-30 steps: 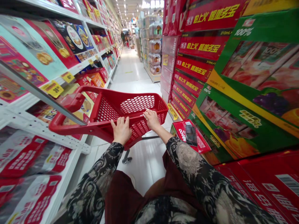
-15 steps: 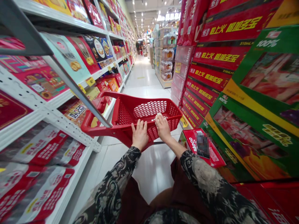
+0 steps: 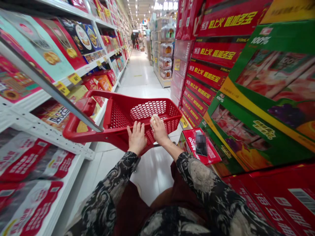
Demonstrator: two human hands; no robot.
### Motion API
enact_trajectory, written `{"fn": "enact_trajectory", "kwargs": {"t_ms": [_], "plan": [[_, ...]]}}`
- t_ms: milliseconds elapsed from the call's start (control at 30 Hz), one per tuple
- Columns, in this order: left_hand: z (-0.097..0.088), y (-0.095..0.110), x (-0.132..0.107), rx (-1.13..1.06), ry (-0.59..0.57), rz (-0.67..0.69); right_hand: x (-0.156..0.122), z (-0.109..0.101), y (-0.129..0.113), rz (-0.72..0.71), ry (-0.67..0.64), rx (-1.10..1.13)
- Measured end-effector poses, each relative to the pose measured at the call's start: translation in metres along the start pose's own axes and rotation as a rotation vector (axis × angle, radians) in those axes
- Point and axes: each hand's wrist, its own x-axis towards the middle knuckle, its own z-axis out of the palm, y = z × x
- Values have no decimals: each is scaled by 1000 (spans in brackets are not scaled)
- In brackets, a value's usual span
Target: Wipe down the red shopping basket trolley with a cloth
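A red pull-along shopping basket with perforated walls stands tilted in front of me. A long grey metal rod reaches from its near side toward the upper left. My left hand lies on the near rim with its fingers stretched out. Just to its right, my right hand presses a crumpled white tissue or cloth against the same rim, its fingers bent over it. Most of the basket's bottom is hidden by the near wall and my hands.
White shelves with boxed and bagged goods line the left. Stacked red drink cartons and green fruit-drink boxes rise on the right. A blurred dark object rests on a red box. The tiled aisle runs ahead toward distant people.
The view has shifted, so the basket, shelves and cartons sit further left in it. My right hand and the white tissue or cloth have stayed at about the same spot on the rim.
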Motion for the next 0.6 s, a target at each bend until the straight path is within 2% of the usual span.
{"fn": "enact_trajectory", "kwargs": {"t_ms": [67, 100, 233, 267, 333, 467, 600], "plan": [[-4, -2, -1, -16, -11, 6, -1, 2, -8, -109, -38, 22], [-7, -4, -2, -19, -14, 12, -1, 1, -9, -98, -46, 22], [-19, -17, -10, 15, 16, 6, 2, -4, 2, 207, -28, -22], [-20, -19, -12, 27, 21, 1, 3, -5, 3, 241, -23, -23], [-21, -21, -15, 39, 17, -4, 3, -5, -3, 189, -28, -3], [-18, -19, -16, 39, 17, -17, 3, -1, -29, -56, -65, 44], [-18, -18, -14, 35, 9, -2, 6, 2, -32, -33, -105, 19]]}}
